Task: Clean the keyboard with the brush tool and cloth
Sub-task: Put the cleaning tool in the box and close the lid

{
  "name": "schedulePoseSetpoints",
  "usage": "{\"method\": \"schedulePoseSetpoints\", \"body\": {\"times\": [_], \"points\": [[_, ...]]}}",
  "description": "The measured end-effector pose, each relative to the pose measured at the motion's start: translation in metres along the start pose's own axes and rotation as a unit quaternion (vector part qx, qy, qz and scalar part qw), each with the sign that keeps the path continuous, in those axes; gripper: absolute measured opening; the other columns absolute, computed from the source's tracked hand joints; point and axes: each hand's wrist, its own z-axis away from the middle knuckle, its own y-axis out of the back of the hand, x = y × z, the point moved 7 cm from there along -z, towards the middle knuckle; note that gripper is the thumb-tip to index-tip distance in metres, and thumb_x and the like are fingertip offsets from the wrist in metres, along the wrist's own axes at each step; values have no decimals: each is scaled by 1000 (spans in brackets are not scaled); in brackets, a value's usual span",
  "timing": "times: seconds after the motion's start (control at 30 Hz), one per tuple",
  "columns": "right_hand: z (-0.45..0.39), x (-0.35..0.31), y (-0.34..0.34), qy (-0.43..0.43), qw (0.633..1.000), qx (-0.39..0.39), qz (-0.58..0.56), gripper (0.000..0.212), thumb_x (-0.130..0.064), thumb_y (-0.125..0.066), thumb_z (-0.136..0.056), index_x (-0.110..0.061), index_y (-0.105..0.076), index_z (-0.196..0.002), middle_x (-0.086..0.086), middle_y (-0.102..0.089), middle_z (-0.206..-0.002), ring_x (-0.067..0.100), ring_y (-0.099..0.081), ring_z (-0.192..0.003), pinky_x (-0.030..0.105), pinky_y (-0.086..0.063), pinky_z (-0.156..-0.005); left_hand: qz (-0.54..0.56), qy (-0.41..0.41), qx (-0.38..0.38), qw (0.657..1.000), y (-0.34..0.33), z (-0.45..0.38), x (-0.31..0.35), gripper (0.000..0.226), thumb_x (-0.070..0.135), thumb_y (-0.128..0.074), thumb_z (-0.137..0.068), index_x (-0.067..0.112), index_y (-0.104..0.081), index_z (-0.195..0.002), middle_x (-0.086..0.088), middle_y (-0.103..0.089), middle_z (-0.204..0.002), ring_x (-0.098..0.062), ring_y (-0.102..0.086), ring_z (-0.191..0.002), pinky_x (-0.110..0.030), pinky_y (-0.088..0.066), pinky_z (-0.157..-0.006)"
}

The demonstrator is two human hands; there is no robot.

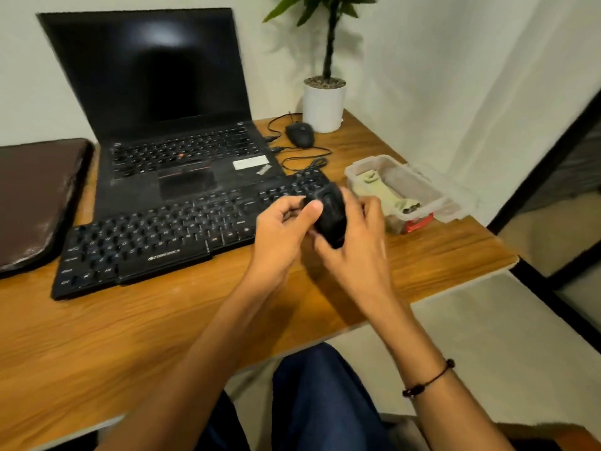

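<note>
both hands (283, 229) gripping rounded black tool (330, 216) (blurred)

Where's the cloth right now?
The cloth lies in the clear plastic container on the right side of the desk, just beyond the keyboard's right end, behind the right hand.

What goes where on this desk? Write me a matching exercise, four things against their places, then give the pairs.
Things:
1. small black brush tool
2. black wired computer mouse
3. clear plastic container with pale cloth
4. brown padded sleeve

Places:
A. left edge of the wooden desk
B. beside the white plant pot
C. held by both hands, left hand and right hand, over the black external keyboard
D. right of the keyboard, near the desk's right edge

Pairs: 1-C, 2-B, 3-D, 4-A
</note>
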Motion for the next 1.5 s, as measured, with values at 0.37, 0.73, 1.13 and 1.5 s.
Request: {"method": "schedulePoseSetpoints", "body": {"times": [0.37,0.73,1.13,1.5], "points": [[-118,96,32,-98,985,-69,123,50,-43,-67,-82,-10,-62,-119,18,-68,-105,33,-60,-101,39,-49,-83,-260,-175,6,949,-104,-63,-16,36,5,-49,-95,5,-51,-131,-6,-55,-128,-14,-50,-118,-24,-37,-103],[-128,121,-9,-52,949,-191,244,34,-25,-39,-92,-17,-48,-124,20,-57,-116,39,-47,-112,43,-37,-91,-385,-286,-23,877,-120,-64,-39,41,12,-36,-89,-4,-61,-117,-18,-62,-117,-22,-51,-114,-32,-34,-106],[-135,120,65,-136,978,-146,51,48,-20,-62,-89,-16,-49,-135,3,-59,-119,14,-53,-99,25,-41,-82,-404,-271,-48,872,-121,-63,-43,42,22,-35,-94,-2,-62,-116,-16,-60,-120,-24,-52,-117,-43,-39,-105],[-138,262,72,-298,913,-190,206,37,-42,-69,-79,-12,-50,-73,9,-55,-83,28,-53,-84,34,-41,-65,-419,-255,-57,869,-122,-61,-45,48,29,-33,-95,-1,-60,-120,-16,-57,-126,-27,-48,-124,-46,-38,-107]]}}
